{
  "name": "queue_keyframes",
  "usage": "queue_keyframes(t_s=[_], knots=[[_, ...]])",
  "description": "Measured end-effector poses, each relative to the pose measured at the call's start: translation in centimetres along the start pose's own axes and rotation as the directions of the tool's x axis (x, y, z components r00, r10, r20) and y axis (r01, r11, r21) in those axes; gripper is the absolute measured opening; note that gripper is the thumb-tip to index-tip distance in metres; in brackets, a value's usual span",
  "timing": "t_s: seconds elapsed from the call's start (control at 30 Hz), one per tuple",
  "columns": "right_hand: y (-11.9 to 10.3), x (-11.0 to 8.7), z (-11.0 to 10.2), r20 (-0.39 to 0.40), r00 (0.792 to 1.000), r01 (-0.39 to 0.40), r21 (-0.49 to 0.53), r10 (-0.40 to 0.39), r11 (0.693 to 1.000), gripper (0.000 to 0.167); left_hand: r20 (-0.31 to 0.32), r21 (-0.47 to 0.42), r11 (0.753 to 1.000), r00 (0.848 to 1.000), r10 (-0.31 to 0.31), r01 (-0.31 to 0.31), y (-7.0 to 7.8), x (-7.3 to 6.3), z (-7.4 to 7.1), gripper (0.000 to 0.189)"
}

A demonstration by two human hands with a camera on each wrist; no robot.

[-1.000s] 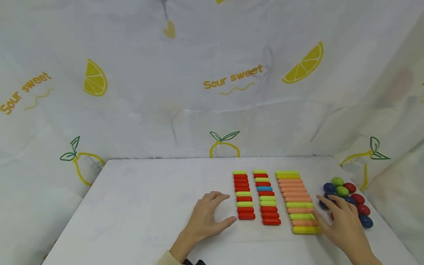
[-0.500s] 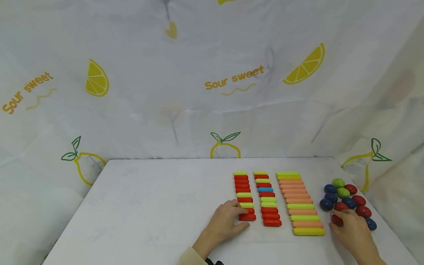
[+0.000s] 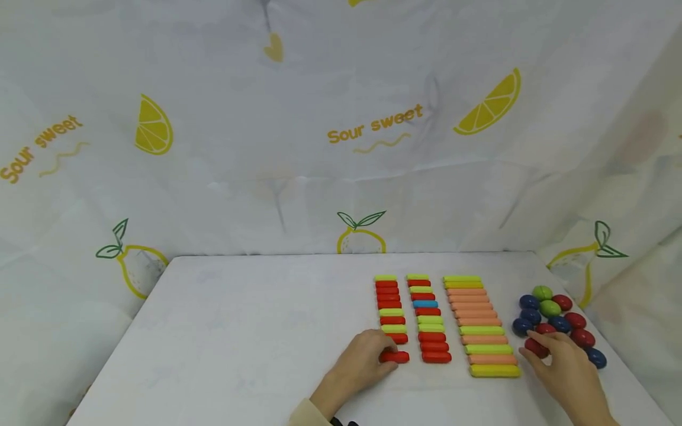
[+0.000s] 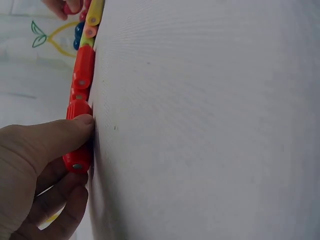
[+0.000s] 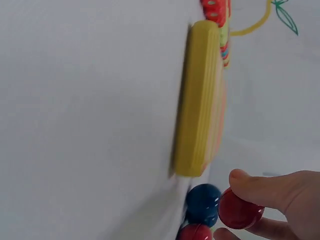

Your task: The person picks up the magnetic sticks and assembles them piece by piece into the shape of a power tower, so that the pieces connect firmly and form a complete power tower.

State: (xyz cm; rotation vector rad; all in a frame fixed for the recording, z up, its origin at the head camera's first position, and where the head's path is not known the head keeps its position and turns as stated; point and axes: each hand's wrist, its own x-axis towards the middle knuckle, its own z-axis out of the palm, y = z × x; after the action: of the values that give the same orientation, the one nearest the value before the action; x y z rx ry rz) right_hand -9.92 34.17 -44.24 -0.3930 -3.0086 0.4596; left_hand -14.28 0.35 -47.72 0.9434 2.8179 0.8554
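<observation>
My left hand (image 3: 361,360) pinches a short red building rod (image 3: 396,357) at the near end of the leftmost column. In the left wrist view, the thumb presses this rod's (image 4: 77,159) side and a small metal disc shows in its end. My right hand (image 3: 570,370) grips a glossy red ball (image 3: 536,348) at the near left of the ball group. The right wrist view shows this ball (image 5: 239,210) between thumb and fingers, beside a dark blue ball (image 5: 203,202). The fingertips behind it are partly hidden.
A second column of short rods (image 3: 433,337) lies right of the first. Longer yellow, green and orange rods (image 3: 482,331) form a third column. Several blue, red and green balls (image 3: 559,323) crowd the table's (image 3: 240,331) right side. A lemon-print cloth (image 3: 240,148) hangs behind.
My left hand moved right to the first column, took the nearest red rod and drew it slightly towards me, apart from the others. My right hand moved right and down onto the red ball.
</observation>
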Motion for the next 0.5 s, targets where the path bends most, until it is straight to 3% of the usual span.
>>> queue_keyframes(t_s=[0.17,0.37,0.5], knots=[[-2.9,-1.0,-0.3,-0.045,0.999,0.036,0.122,-0.031,0.992,0.054,0.059,-0.075,0.997,0.998,-0.016,0.02,-0.6,-1.3,-0.8,0.021],[-7.2,-2.5,0.3,-0.016,0.991,0.135,0.31,-0.136,0.941,0.047,0.028,-0.133,0.99,0.998,-0.049,0.053,-1.9,-3.6,-2.2,0.019],[-9.6,-3.3,0.7,0.023,0.973,0.204,0.373,-0.228,0.905,0.04,-0.014,-0.156,0.986,0.998,-0.058,0.055,-2.6,-5.0,-3.2,0.016]])
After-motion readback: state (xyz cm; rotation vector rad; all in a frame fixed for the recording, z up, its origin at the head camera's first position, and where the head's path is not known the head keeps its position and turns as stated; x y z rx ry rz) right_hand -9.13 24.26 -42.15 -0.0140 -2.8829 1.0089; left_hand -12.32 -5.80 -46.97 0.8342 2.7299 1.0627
